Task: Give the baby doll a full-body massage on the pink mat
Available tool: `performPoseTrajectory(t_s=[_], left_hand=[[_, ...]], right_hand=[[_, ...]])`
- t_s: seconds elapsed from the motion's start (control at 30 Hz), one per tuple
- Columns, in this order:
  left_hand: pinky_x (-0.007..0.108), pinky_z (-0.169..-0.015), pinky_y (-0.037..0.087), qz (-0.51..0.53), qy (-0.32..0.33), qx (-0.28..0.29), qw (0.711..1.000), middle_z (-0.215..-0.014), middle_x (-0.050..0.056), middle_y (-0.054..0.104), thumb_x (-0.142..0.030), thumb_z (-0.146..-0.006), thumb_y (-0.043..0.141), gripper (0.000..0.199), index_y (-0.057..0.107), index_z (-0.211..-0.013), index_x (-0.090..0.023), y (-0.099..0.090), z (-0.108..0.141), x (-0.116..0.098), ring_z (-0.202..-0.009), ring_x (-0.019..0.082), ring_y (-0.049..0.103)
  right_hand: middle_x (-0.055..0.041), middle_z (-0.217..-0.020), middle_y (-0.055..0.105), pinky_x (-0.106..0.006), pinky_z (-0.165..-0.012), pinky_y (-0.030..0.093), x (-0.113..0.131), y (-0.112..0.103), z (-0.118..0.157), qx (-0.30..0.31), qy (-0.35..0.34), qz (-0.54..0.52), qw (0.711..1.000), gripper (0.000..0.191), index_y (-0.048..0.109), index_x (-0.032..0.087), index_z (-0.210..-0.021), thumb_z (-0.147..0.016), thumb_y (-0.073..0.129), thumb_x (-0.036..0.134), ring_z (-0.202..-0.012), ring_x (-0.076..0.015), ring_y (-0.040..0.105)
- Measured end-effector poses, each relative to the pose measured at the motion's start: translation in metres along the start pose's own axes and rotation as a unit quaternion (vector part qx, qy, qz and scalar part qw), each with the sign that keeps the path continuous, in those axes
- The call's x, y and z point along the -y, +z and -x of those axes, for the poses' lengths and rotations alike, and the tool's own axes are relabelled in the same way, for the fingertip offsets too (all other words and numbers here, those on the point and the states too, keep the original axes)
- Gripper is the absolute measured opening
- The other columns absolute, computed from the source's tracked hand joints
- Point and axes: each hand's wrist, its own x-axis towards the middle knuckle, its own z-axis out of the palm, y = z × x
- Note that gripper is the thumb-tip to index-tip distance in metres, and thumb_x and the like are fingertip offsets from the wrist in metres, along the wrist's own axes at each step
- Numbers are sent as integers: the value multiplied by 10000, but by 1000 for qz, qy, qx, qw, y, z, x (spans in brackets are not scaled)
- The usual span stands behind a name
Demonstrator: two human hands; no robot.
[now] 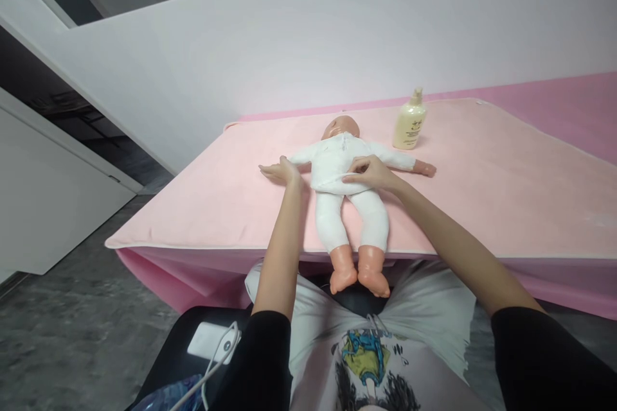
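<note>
A baby doll (337, 160) with a white cloth body lies on its back, head toward the wall and feet over the table's front edge. Its head is turned to the left. My left hand (280, 171) is at the end of the doll's arm on the left, fingers stretched out; the doll's hand there is hidden. With bent fingers and thumb, my right hand (370, 171) pinches the white cloth over the doll's belly, where a fold runs across the waist. A pale yellow pump bottle (409, 125) stands upright beyond the doll's other arm.
A light pink mat (482, 205) covers the table, over a darker pink cloth (193, 276). Behind it rises a white partition (289, 51). To my left, a white device with a cable (212, 341) lies on a black seat (168, 363) beside blue plastic (173, 395).
</note>
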Motion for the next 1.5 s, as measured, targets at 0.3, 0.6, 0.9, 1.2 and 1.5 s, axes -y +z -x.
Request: performPoseTrajectory(t_s=[0.3, 0.6, 0.9, 1.2, 1.5], left_hand=[[293, -876, 447, 77, 186, 270, 942, -1086, 70, 580, -155, -791, 528, 337, 537, -1126, -189, 7, 32, -23, -958, 178, 573], [295, -681, 371, -107, 305, 426, 845, -764, 19, 578, -457, -731, 696, 319, 570, -822, -178, -9, 36, -26, -704, 166, 508], [295, -594, 263, -172, 281, 430, 840, -512, 0, 467, -546, -735, 668, 458, 479, -519, -188, -10, 34, -25, -551, 146, 401], [260, -563, 242, -70, 233, 484, 840, -540, -37, 366, -400, -795, 596, 397, 413, -520, -179, 3, 27, -9, -566, 106, 339], [260, -560, 245, -71, 263, 459, 846, -545, -37, 384, -403, -792, 573, 374, 421, -531, -181, 5, 29, -10, -571, 107, 358]], right_hand=[[-48, -696, 645, -280, -592, 379, -1, -1, 0, 0, 0, 16, 1000, 395, 698, 150, -639, -560, 802, 522, -662, -147, 525], [-45, -705, 649, -282, -620, 388, 0, 1, 0, 1, 0, 26, 1000, 358, 702, 148, -646, -578, 800, 486, -677, -148, 536], [-41, -707, 654, -277, -606, 380, -4, 4, -2, -9, -9, 38, 999, 344, 706, 151, -659, -597, 788, 479, -662, -139, 521], [-27, -657, 629, -269, -555, 338, 0, 6, 0, -31, 12, 4, 999, 362, 695, 154, -643, -556, 792, 492, -589, -111, 434], [-21, -666, 585, -276, -546, 386, -8, -5, -7, -130, 61, -174, 974, 456, 682, 179, -732, -546, 753, 590, -564, -118, 469]])
